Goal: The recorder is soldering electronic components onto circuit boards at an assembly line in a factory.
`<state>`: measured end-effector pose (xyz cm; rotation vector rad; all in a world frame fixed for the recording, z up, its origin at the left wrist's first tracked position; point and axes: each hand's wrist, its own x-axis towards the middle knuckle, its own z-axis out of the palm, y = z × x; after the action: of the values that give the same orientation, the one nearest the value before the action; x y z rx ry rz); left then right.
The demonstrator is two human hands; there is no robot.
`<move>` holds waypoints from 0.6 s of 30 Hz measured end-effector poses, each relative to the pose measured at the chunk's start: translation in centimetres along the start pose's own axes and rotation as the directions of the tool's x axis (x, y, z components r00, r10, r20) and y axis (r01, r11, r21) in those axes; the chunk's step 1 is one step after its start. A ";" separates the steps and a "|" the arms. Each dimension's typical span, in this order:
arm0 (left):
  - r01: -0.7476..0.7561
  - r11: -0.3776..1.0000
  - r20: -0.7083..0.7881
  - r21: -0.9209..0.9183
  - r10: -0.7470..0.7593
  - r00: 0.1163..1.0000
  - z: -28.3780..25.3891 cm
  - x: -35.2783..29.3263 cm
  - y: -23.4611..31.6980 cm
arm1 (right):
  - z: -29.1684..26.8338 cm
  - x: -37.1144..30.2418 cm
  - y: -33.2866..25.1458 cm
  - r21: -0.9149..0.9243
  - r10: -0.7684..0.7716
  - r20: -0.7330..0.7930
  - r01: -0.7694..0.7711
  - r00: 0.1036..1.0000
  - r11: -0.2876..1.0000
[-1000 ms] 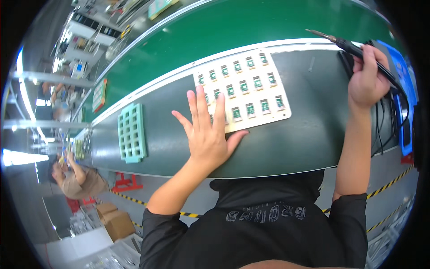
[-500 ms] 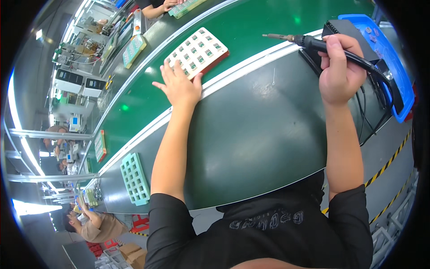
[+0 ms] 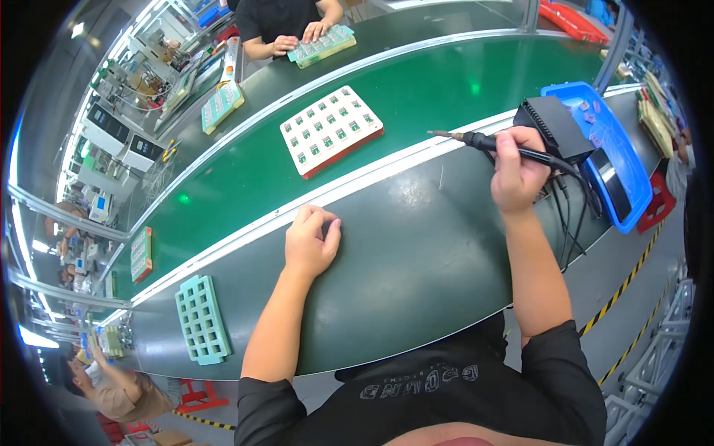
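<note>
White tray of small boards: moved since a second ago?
Yes: the white tray has gone from the near side of the metal rail to the green belt beyond it.

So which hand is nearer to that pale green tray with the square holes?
Left. The left hand is to the right of the pale green tray; the right hand, holding a soldering iron, is much farther right.

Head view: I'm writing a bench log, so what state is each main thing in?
Left hand: loosely curled; inside hidden.
Right hand: closed around the soldering iron.
Soldering iron: held, tip pointing left.
White tray: lying on the green belt, carrying small green boards.
Teal tray: lying on the dark bench.
Blue bin: uncovered, small pieces inside.
Far tray: under a co-worker's hands.
</note>
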<state>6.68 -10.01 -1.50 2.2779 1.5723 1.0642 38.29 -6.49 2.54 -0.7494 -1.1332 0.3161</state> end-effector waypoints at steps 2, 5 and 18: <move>-0.012 0.997 0.028 -0.074 0.014 1.000 -0.4 0.2 -0.1 | 0.0 -0.4 -0.2 -0.099 -0.050 0.040 0.054 0.998 0.994; -0.103 0.994 0.010 -0.044 0.103 0.995 0.0 0.7 -1.5 | 0.8 -1.0 -0.4 -0.212 -0.058 0.134 0.085 0.989 0.974; -0.118 0.969 0.041 -0.215 0.130 0.991 0.7 0.7 -1.2 | 2.0 -2.1 1.3 -0.114 -0.094 0.159 0.113 0.983 0.987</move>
<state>6.40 -8.67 -2.31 2.2625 1.2437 1.1291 35.76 -6.05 0.60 -0.7806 -1.3419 0.2203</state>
